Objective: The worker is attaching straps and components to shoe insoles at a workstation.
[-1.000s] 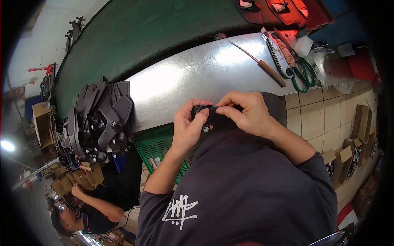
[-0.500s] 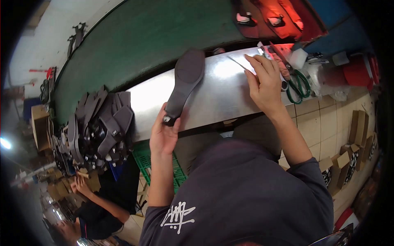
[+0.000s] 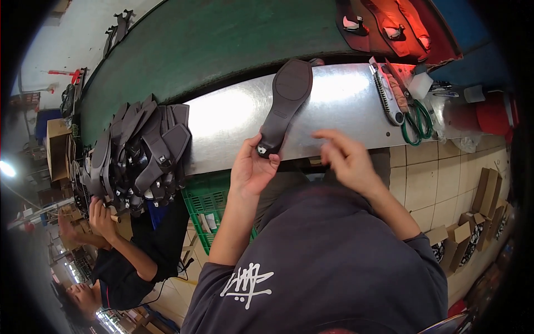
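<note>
A dark grey shoe sole (image 3: pixel 282 103) stands slanted over the metal worktop, its broad toe end pointing away from me. My left hand (image 3: pixel 255 170) grips it by the narrow heel end, where a small pale spot shows on the black heel piece. To the right of the heel and apart from it is my right hand (image 3: pixel 350 167), over the worktop's near edge. Its fingers are smeared by motion, and whether anything is between them I cannot make out. Beside my left arm, a heap of similar dark soles (image 3: pixel 147 145) lies on the worktop's left end.
On the metal worktop (image 3: pixel 339 106), a utility knife (image 3: pixel 387 94) and green-handled scissors (image 3: pixel 417 122) lie at the right. A green conveyor belt (image 3: pixel 222 44) runs behind, with soles (image 3: pixel 384 25) under red light. Below are a green crate (image 3: pixel 203 203) and cardboard boxes (image 3: pixel 459 239). A co-worker (image 3: pixel 128 267) is at lower left.
My right hand has come down from above the worktop toward my body, uncovering the utility knife. The view has shifted; my left hand still holds the sole. The co-worker's hands have moved.
</note>
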A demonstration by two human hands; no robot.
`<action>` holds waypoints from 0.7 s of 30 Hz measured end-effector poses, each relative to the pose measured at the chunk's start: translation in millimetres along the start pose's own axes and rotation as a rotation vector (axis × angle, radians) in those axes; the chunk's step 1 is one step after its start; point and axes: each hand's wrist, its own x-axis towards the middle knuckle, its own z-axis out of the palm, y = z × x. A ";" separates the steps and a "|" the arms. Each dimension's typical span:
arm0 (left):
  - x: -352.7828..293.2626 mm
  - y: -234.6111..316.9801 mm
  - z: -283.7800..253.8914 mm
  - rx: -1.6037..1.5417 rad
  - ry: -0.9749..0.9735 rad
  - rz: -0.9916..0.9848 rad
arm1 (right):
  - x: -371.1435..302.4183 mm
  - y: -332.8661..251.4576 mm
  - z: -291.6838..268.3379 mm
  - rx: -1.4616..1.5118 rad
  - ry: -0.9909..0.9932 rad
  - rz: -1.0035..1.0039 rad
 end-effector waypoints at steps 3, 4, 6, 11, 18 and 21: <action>12.9 -11.1 4.6 -0.117 0.049 -0.129 | -4.2 -3.5 18.4 0.177 -0.150 0.084; 15.5 -14.0 0.8 -0.116 0.048 -0.130 | -4.5 -5.4 22.5 0.262 -0.173 0.131; 16.1 -19.5 3.5 -0.159 -0.031 -0.133 | -4.2 -4.9 25.3 0.348 -0.192 0.178; 7.2 -29.5 25.6 -0.170 0.064 -0.137 | -4.3 11.9 31.3 0.286 -0.126 0.049; -0.8 -31.6 30.4 -0.196 0.047 -0.161 | 4.0 21.1 27.9 0.002 0.067 -0.332; 1.0 -32.0 29.8 -0.103 0.082 -0.073 | 4.1 25.2 24.6 0.206 -0.014 -0.119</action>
